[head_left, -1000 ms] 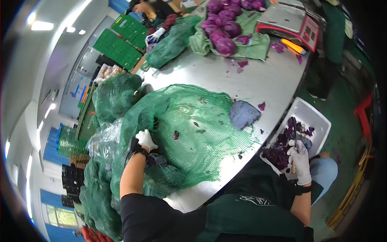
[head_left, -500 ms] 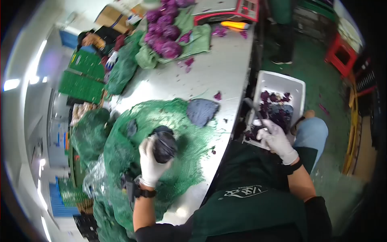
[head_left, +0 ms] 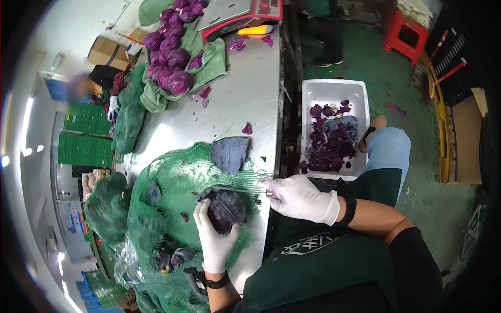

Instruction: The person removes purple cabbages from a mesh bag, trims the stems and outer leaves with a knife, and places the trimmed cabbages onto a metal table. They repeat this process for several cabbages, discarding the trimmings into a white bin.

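Note:
In the head view my left hand (head_left: 215,242), in a white glove, is wrapped round a dark purple cabbage (head_left: 228,213) above the green mesh bag (head_left: 172,172). My right hand (head_left: 303,199), gloved too, grips a knife (head_left: 246,190). Its thin blade points left and lies along the cabbage's far edge; the fingers cover most of the handle. A loose bluish outer leaf (head_left: 229,155) rests on the mesh just beyond. More dark cabbages (head_left: 182,257) sit in the bag, left of my left wrist.
A white bin (head_left: 335,86) with purple leaf scraps stands on the floor at the right. Trimmed purple cabbages (head_left: 175,58) lie at the table's far end beside a red scale (head_left: 242,23) and a yellow-handled tool (head_left: 255,30). Another person's legs (head_left: 329,41) show beyond the bin.
My right hand has brought the knife from over the bin leftward to the cabbage. My left hand still holds the cabbage, now turned and lower in view. The whole view has shifted.

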A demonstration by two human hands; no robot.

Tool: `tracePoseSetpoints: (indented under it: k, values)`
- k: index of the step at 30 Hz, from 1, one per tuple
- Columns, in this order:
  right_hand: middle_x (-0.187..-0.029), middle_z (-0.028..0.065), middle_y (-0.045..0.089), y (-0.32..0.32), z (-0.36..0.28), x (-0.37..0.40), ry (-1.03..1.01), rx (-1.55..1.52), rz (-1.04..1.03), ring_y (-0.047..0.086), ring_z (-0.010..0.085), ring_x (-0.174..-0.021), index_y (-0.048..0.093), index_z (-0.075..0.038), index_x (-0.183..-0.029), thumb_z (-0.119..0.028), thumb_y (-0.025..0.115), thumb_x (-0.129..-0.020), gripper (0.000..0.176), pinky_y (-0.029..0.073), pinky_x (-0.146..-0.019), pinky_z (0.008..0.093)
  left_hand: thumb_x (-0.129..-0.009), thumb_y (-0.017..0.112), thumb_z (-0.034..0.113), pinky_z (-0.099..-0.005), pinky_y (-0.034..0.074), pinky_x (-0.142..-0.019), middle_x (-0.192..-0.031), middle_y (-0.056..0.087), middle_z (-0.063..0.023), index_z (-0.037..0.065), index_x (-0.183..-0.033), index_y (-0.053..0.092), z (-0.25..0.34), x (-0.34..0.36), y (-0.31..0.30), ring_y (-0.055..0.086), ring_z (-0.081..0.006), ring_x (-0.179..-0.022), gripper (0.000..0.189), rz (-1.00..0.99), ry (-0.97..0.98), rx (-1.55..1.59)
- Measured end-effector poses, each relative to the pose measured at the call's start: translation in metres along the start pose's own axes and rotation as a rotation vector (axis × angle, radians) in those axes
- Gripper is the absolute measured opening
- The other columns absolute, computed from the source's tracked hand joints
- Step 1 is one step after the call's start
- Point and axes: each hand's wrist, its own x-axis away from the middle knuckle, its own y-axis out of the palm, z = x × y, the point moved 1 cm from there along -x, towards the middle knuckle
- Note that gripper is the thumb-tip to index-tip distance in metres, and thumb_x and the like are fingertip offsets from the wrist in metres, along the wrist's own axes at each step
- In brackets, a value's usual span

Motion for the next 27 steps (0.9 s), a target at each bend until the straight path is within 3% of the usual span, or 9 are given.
tracePoseSetpoints:
  k: [2,3,4,6,11,15,17,20,27]
  values:
    - [-0.066,0.0109,0.064,0.012,-0.016,-0.012,0.015,-0.052,-0.073,0.065,0.0324,-0.057,0.055,-0.015,-0.139,-0.022,0.065,-0.088,0.052,0.054,-0.054,0.042,-0.063,0.08,0.007,-0.048,0.033,-0.113,-0.134,0.042,-0.025,-0.001,-0.136,0.042,-0.005,0.011,-0.01,0.041,-0.0427,-0.132,0.083,-0.107,-0.042,0.039]
    - [-0.066,0.0109,0.065,0.015,-0.025,-0.021,0.049,-0.186,-0.101,0.066,0.0315,-0.058,0.049,-0.013,-0.143,-0.031,0.066,-0.09,0.059,0.055,-0.054,0.042,-0.065,0.082,0.003,-0.042,0.03,-0.116,-0.14,0.043,-0.0182,-0.001,-0.145,0.036,-0.022,0.023,-0.007,0.04,-0.0302,-0.134,0.091,-0.096,-0.115,0.126]
    - [-0.066,0.0109,0.065,0.021,-0.03,-0.031,0.044,-0.188,-0.116,0.066,0.0315,-0.058,0.049,-0.013,-0.143,-0.031,0.066,-0.09,0.059,0.055,-0.054,0.042,-0.065,0.082,0.003,-0.042,0.03,-0.116,-0.14,0.043,-0.0182,-0.001,-0.145,0.036,-0.023,0.025,-0.001,0.04,-0.0302,-0.134,0.091,-0.09,-0.129,0.127]
    - [-0.068,0.0108,0.067,0.035,-0.039,-0.052,-0.037,-0.035,-0.235,0.067,0.0309,-0.06,0.049,-0.011,-0.144,-0.038,0.066,-0.091,0.061,0.055,-0.055,0.042,-0.071,0.083,0.004,-0.0394,0.028,-0.117,-0.143,0.04,-0.0161,-0.005,-0.145,0.032,-0.02,0.025,0.016,0.038,-0.0258,-0.135,0.091,0.104,-0.364,0.509]
    - [-0.073,0.0143,0.069,0.057,-0.034,-0.077,-0.156,-0.035,-0.147,0.069,0.0324,-0.063,0.062,-0.012,-0.132,-0.045,0.064,-0.092,0.053,0.055,-0.057,0.0438,-0.067,0.086,0.01,-0.0427,0.037,-0.109,-0.131,0.045,-0.0177,-0.003,-0.14,0.038,-0.025,0.031,0.021,0.047,-0.0309,-0.124,0.088,0.256,-0.168,0.352]
    - [-0.072,0.0138,0.068,0.04,-0.043,-0.067,-0.172,0.018,-0.221,0.068,0.0323,-0.062,0.064,-0.014,-0.129,-0.046,0.066,-0.091,0.05,0.055,-0.057,0.0433,-0.064,0.09,0.023,-0.0484,0.032,-0.114,-0.144,0.036,-0.026,-0.004,-0.144,0.033,-0.015,0.022,0.015,0.041,-0.0419,-0.132,0.102,0.092,-0.057,0.086]
    - [-0.07,0.0134,0.066,0.05,-0.039,-0.069,-0.131,0.048,-0.175,0.068,0.032,-0.062,0.066,-0.012,-0.116,-0.037,0.065,-0.092,0.035,0.055,-0.057,0.0433,-0.06,0.092,0.028,-0.0504,0.034,-0.113,-0.148,0.033,-0.0278,-0.003,-0.144,0.036,-0.015,0.026,0.015,0.039,-0.0443,-0.135,0.106,0.074,-0.055,-0.037]
    - [-0.071,0.013,0.067,0.046,-0.033,-0.075,-0.111,0.11,-0.094,0.069,0.0314,-0.063,0.065,-0.01,-0.104,-0.027,0.064,-0.091,0.022,0.055,-0.056,0.0436,-0.06,0.092,0.027,-0.0512,0.036,-0.112,-0.146,0.036,-0.0279,-0.002,-0.142,0.039,-0.004,0.017,0.01,0.04,-0.0457,-0.133,0.102,-0.004,-0.064,0.012]
    - [-0.068,0.0132,0.066,-0.01,-0.03,-0.052,-0.044,-0.044,0.193,0.067,0.0353,-0.063,0.064,-0.005,-0.1,-0.023,0.068,-0.085,0.023,0.053,-0.058,0.0428,-0.061,0.09,0.023,-0.0462,0.04,-0.108,-0.131,0.047,-0.0229,-0.002,-0.133,0.046,0.018,-0.025,0.027,0.049,-0.0409,-0.123,0.087,-0.02,0.086,0.103]
